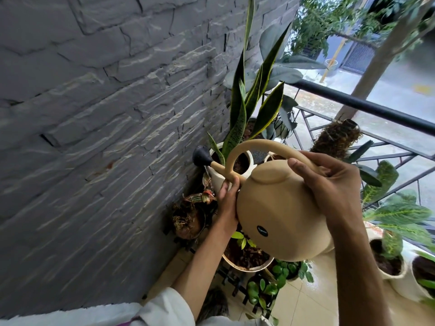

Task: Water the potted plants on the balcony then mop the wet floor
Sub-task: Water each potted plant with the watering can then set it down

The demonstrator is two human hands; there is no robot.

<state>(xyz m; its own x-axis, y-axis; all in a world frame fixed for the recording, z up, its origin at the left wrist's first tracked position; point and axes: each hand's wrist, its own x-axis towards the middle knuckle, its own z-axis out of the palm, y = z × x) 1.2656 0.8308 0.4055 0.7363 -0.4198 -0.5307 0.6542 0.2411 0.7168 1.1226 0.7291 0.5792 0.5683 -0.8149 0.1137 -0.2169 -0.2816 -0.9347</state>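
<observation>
A: Both hands on the watering can now. The right hand has its fingers curled round the rear of the arched handle, thumb pressed on the can's top. The left hand is wrapped around the front, where the handle meets the spout base.

B: And the can's long axis?

A: It runs from the right hand, up and away toward the stone wall, and ends at the black rose. So the spout end is the far end, nearer the left hand; the heavy body hangs under the right.

B: Where's the rose relative to the pots?

A: Just beside the wall-side rim of the white pot holding the snake plant, right in the balcony's wall corner. I can't tell whether water is coming out.

B: What does the next move turn on?

A: My guess: the rose sits at the rim, not over the soil, so it needs to swing toward the railing side.
</observation>
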